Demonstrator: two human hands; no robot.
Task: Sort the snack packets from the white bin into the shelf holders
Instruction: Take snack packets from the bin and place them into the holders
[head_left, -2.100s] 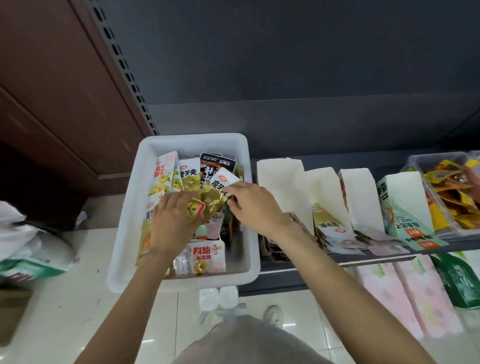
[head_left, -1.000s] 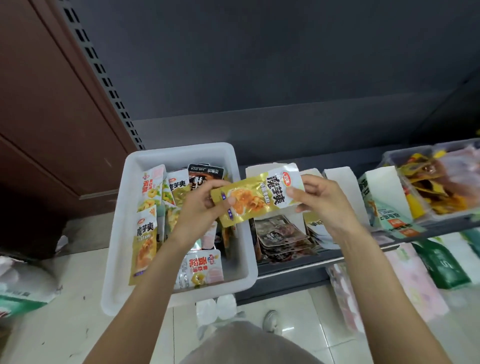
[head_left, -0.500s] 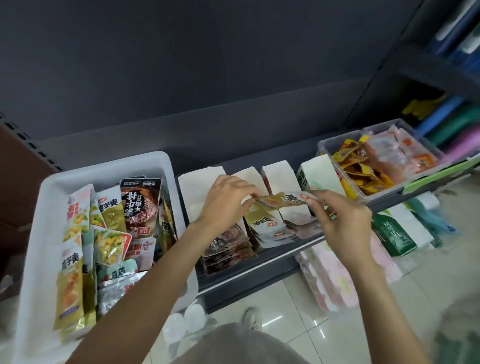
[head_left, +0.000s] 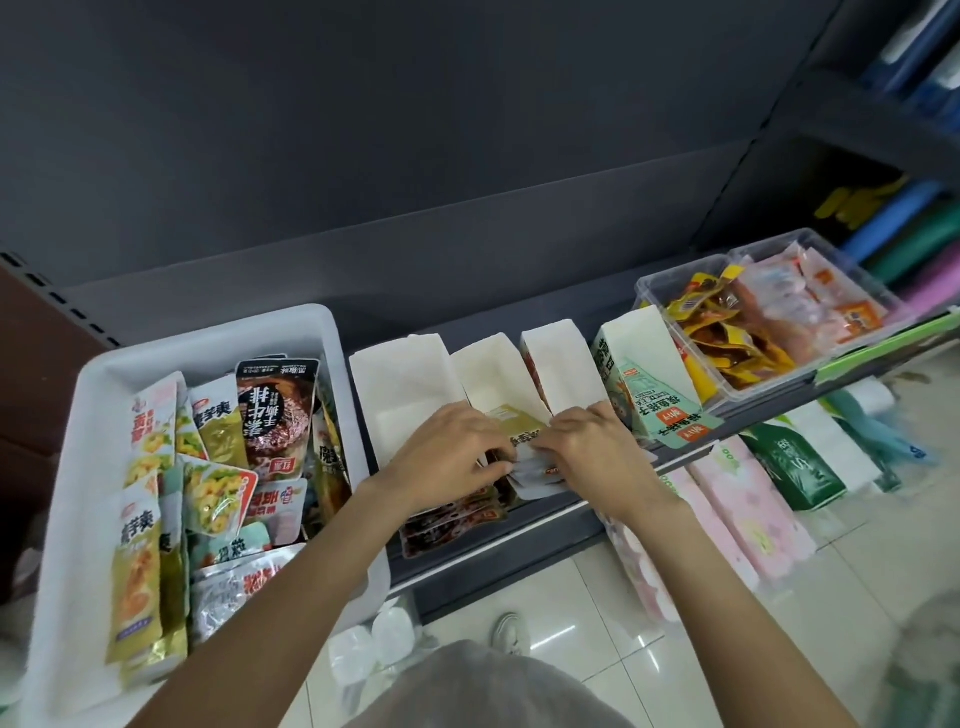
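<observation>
Over second holder (head_left: 485, 371): both hands, left (head_left: 448, 453) and right (head_left: 589, 448), palms down, pinching yellow packet (head_left: 519, 426).

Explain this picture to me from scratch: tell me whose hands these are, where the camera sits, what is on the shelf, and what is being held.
There is no machine here: a person works with two bare hands, and the single camera is worn on their head, looking forward and down.

At the left stands a white bin full of mixed snack packets. Beside it on the dark shelf is a row of white cardboard holders, and further right a clear tub of orange and pink packets.

The left hand and the right hand meet over the second holder. Between them they hold a yellow-gold packet and are tucking it onto the stack in that holder. Exactly how the fingers grip it is partly hidden.

Pink packs sit on the level below.
</observation>
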